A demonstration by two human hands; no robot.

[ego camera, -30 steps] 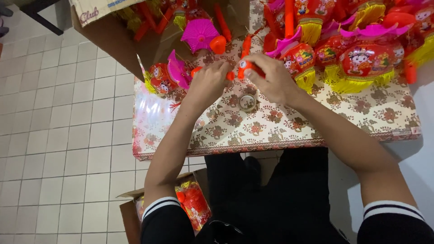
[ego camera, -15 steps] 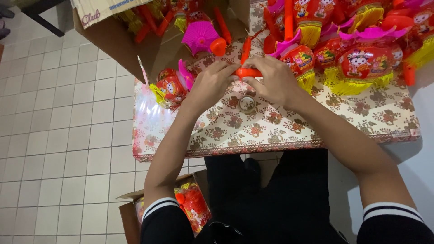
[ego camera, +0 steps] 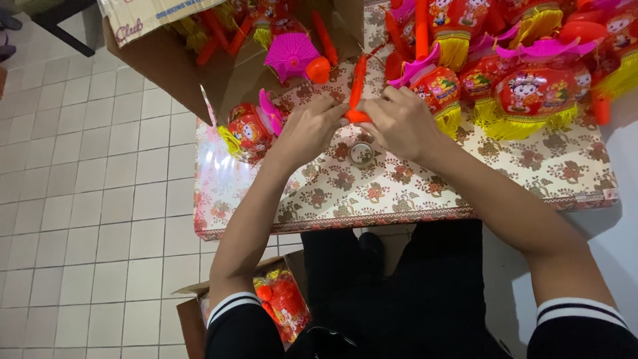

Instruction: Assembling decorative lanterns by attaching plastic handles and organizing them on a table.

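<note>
Both hands meet over the middle of the table covered with a floral patterned cloth (ego camera: 399,193), and between them is a slim orange plastic stick handle (ego camera: 357,90). The left hand (ego camera: 307,129) has its fingers curled and pressed on the lower end of the stick, and the right hand (ego camera: 401,123) pinches the same end from the other side; the upper part of the stick points away from the person, between the two thumbs.

As far as the view shows, the work is well advanced but not finished. Many red round toy lanterns with yellow fringe and pink caps (ego camera: 531,93) stand crowded along the far right of the table, and they look complete. One red lantern with a pink cap (ego camera: 247,129) lies just beside the left wrist, touching the cloth, and it seems to have no stick yet. The open brown cardboard box (ego camera: 199,66) at the far left holds more orange sticks and a pink ribbed lantern cap (ego camera: 290,54), so parts remain to be used.

Near the hands a small roll of clear tape (ego camera: 361,153) lies flat on the cloth. Under the table edge, a second cardboard box with red lanterns (ego camera: 282,306) stands on the white tiled floor (ego camera: 86,199). The crowded lanterns leave little free cloth on the right side.
</note>
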